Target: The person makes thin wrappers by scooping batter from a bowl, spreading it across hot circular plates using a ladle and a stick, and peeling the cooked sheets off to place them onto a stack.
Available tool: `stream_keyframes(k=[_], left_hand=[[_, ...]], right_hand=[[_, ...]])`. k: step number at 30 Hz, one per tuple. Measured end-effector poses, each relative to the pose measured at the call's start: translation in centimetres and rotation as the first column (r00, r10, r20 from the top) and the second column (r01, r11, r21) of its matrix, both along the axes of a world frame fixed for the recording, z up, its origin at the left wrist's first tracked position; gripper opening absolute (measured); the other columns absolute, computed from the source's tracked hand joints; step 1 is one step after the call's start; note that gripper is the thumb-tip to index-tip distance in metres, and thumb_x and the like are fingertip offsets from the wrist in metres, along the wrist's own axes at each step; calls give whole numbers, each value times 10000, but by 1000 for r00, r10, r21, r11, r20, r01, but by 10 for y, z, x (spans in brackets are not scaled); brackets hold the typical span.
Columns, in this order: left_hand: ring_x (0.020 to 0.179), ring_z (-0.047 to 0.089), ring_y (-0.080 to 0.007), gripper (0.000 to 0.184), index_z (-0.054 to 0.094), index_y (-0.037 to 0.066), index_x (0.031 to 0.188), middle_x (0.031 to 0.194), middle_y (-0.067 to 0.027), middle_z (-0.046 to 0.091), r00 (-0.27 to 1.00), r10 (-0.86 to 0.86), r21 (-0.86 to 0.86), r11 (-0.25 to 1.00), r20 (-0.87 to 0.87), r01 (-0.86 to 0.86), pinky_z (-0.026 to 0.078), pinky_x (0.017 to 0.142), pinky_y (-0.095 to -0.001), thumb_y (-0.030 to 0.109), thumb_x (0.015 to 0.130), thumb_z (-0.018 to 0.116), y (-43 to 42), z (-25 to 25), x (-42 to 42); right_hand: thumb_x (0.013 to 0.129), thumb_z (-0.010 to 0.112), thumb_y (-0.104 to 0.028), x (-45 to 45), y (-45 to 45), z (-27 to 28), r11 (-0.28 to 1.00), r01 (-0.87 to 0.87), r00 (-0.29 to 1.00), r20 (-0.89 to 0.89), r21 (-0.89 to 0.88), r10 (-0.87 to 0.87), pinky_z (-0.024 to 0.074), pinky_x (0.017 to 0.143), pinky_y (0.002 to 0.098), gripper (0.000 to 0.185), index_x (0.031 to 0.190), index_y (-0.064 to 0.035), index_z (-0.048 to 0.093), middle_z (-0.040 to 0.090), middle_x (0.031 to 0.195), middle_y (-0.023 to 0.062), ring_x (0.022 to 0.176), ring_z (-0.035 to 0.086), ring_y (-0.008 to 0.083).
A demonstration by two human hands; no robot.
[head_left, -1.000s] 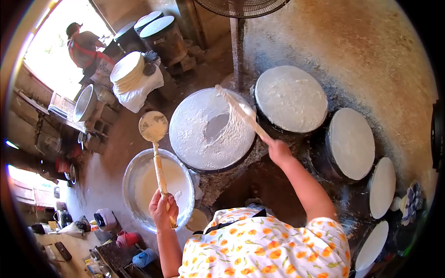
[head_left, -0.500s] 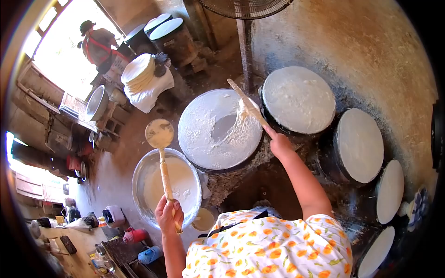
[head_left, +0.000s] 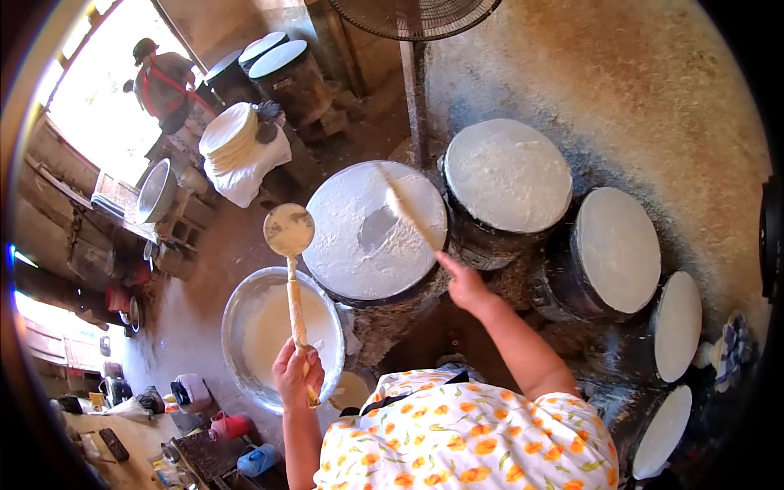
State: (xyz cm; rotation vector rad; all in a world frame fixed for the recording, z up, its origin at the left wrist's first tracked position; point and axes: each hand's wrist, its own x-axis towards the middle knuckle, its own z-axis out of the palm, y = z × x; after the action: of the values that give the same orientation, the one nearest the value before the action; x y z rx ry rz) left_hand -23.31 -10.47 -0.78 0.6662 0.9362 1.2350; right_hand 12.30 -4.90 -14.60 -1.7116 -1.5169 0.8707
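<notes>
My left hand (head_left: 299,374) is closed around the lower handle of a long-handled ladle (head_left: 290,229). Its round, batter-coated bowl is raised beside the left edge of a round griddle (head_left: 343,273). My right hand (head_left: 465,286) grips a wooden paddle (head_left: 411,216), blurred by motion, that reaches over this griddle. White batter covers much of the top, with a bare grey patch near the middle beside the paddle. Below the ladle stands a wide metal basin (head_left: 231,347) holding pale batter (head_left: 273,322).
More white-topped griddles on drums (head_left: 508,175) curve along the wall to my right. A stack of flat rounds (head_left: 229,135) rests on a white cloth toward the back. Another person (head_left: 167,90) stands by the bright opening. A fan (head_left: 416,18) is overhead.
My right hand has moved left and toward me, bringing the paddle from the griddle's right edge over its surface. The ladle stays raised, and the view has shifted slightly.
</notes>
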Motion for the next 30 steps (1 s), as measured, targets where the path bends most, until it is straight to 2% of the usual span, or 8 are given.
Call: stream_keyframes(k=[6, 9, 13, 18, 19, 22, 27, 30], left_hand=[[374, 391, -65, 214, 513, -32, 1092, 689, -64, 534, 999, -52, -52, 997, 11, 52, 341, 303, -198, 105, 927, 499, 11, 4, 10], [373, 394, -66, 203, 519, -29, 1080, 688, -59, 535, 1000, -28, -34, 999, 12, 29, 337, 302, -199, 101, 927, 492, 7, 4, 4], [376, 404, -71, 206, 521, -18, 1095, 695, -56, 541, 998, -66, -53, 996, -12, 65, 344, 306, -205, 102, 932, 485, 6, -8, -2], [395, 428, -76, 203, 529, 6, 1105, 704, -49, 544, 996, -85, -118, 990, -17, 83, 359, 321, -214, 103, 932, 486, 7, -2, 3], [390, 421, -74, 181, 531, -1, 1070, 702, -53, 543, 997, -73, -128, 989, -40, 67, 353, 317, -210, 97, 922, 493, 6, 1, 4], [385, 417, -75, 158, 535, -7, 1029, 700, -55, 544, 994, -64, -155, 987, -91, 49, 349, 316, -206, 93, 913, 498, 4, 7, 6], [408, 452, -81, 144, 541, 14, 1027, 682, -26, 537, 981, -129, -199, 975, -143, 99, 365, 339, -228, 100, 927, 484, 16, 5, 6], [403, 455, -85, 120, 549, 14, 969, 653, -25, 526, 961, -144, -188, 977, -235, 100, 366, 335, -239, 83, 913, 469, 30, 1, 10]], right_hand=[[802, 431, -7, -8, -13, 11, 994, -110, 990, 82, -16, 111, 496, 747, 443, 600, 1335, -279, 467, 612, 1026, 245, 869, 613, 400], [780, 449, 30, 16, -36, 5, 954, 101, 991, 57, 281, -122, 506, 660, 442, 659, 1357, -288, 436, 626, 925, 249, 772, 615, 418], [797, 433, 1, -40, -53, 1, 999, -41, 998, 44, -35, 43, 495, 677, 477, 664, 1369, -334, 406, 630, 940, 237, 753, 607, 428], [821, 439, -48, -41, -18, 8, 988, -117, 989, 105, 99, 107, 504, 730, 459, 593, 1329, -353, 457, 627, 1013, 218, 788, 624, 391], [819, 436, -24, -24, -7, 8, 997, -26, 991, 131, -72, 35, 513, 738, 428, 591, 1313, -344, 483, 624, 1053, 215, 817, 634, 371], [781, 399, 95, 16, 28, 16, 994, 91, 994, 48, 58, -94, 449, 913, 306, 623, 1343, -162, 471, 546, 1258, 199, 1130, 569, 261], [791, 426, 49, -14, 19, 36, 965, -104, 993, 20, -239, 112, 471, 888, 354, 605, 1335, -209, 485, 566, 1205, 216, 1048, 588, 356], [805, 400, 42, -23, -29, 38, 961, -274, 962, -3, 43, 274, 444, 949, 365, 593, 1331, -219, 484, 562, 1237, 152, 1100, 567, 322]])
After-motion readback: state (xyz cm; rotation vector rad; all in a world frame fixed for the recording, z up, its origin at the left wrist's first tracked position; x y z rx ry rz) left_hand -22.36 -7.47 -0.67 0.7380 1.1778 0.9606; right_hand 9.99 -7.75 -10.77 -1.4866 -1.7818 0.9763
